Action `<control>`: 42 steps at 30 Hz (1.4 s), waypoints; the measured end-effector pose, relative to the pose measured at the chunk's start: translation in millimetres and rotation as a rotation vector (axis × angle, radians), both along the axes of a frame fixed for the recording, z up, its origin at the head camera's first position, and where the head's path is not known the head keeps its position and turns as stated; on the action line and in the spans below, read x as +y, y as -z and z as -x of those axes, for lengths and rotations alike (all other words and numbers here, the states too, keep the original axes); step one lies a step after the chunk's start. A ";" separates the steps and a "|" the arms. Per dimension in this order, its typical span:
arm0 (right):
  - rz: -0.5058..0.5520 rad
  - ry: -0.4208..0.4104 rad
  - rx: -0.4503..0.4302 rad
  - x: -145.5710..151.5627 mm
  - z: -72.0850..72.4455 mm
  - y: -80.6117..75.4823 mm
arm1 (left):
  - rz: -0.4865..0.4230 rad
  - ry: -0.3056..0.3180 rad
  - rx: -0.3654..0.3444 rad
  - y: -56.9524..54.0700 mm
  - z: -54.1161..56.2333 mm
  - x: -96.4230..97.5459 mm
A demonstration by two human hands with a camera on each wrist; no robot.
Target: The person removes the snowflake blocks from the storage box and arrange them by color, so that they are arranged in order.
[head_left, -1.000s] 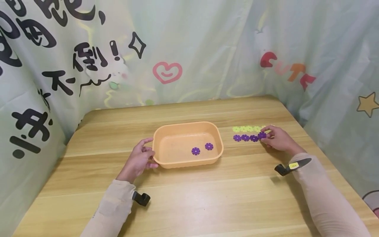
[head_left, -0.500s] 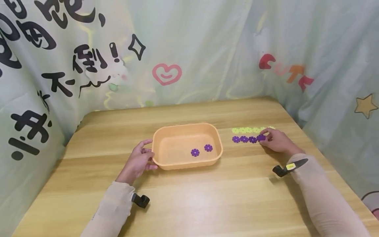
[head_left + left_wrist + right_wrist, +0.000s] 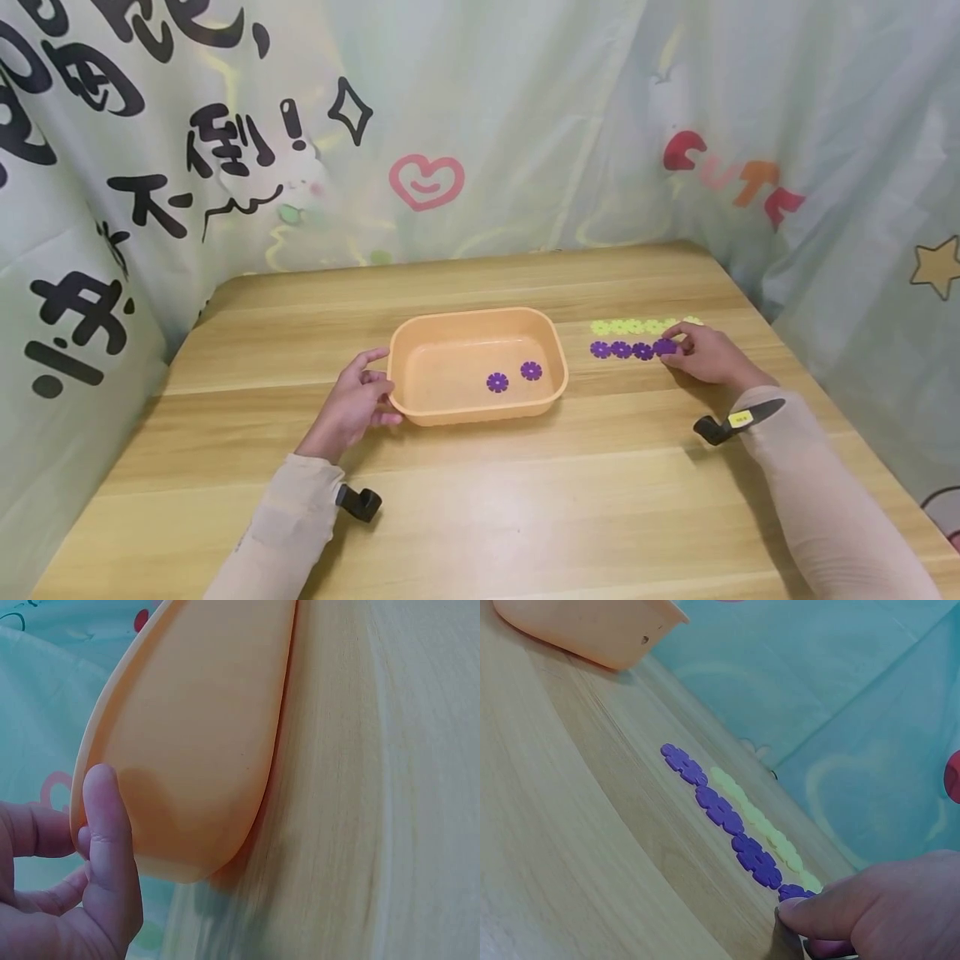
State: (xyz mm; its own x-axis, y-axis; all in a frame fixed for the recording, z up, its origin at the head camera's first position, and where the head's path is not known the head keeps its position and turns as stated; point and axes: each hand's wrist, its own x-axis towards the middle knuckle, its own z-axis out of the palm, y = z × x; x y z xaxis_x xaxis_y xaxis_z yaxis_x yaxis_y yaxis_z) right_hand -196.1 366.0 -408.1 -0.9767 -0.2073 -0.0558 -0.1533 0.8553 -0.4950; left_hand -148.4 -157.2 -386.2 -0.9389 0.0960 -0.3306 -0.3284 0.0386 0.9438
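My left hand (image 3: pixel 351 407) grips the left end of an orange plastic basin (image 3: pixel 438 379), thumb inside the wall and fingers outside in the left wrist view. Two purple snowflake discs (image 3: pixel 497 382) lie in the basin, toward its right. At the right of the table, my right hand (image 3: pixel 707 358) pinches a purple snowflake disc (image 3: pixel 663 346) at the right end of a row of purple discs (image 3: pixel 621 350). In the right wrist view, my thumb (image 3: pixel 829 911) covers part of that disc. Whether it lies flat on the table cannot be told.
A row of yellow snowflake discs (image 3: pixel 633 327) lies just behind the purple row, its right end close to my fingers. The wooden table (image 3: pixel 510 508) extends in front of the basin. A printed curtain (image 3: pixel 540 125) hangs behind and at both sides.
The disc in my right hand has come down slightly, closer in line with the purple row. My left hand still holds the basin. The head view has shifted a little.
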 end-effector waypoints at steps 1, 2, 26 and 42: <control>0.000 0.000 0.001 -0.2 -0.4 -0.5 | 0.000 0.001 0.000 -0.2 0.2 0.1; 0.000 0.001 0.000 -0.1 -0.6 -0.8 | -0.001 0.001 0.000 -0.3 0.4 0.2; 0.145 -0.100 -0.040 -27.4 5.5 -27.5 | 0.005 -0.005 0.008 -0.1 -0.1 0.3; 0.258 -0.311 -0.104 -93.0 20.8 -60.6 | -0.005 -0.001 0.012 2.2 0.7 -1.7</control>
State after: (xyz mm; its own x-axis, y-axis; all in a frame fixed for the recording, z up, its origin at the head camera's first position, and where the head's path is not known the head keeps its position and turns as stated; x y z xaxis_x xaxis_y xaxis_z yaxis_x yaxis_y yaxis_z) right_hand -216.9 273.0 -347.5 -0.8572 -0.5117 -0.0587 -0.3223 0.6218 -0.7138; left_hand -149.1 -158.9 -388.5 -0.9429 0.0969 -0.3186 -0.3168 0.0340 0.9479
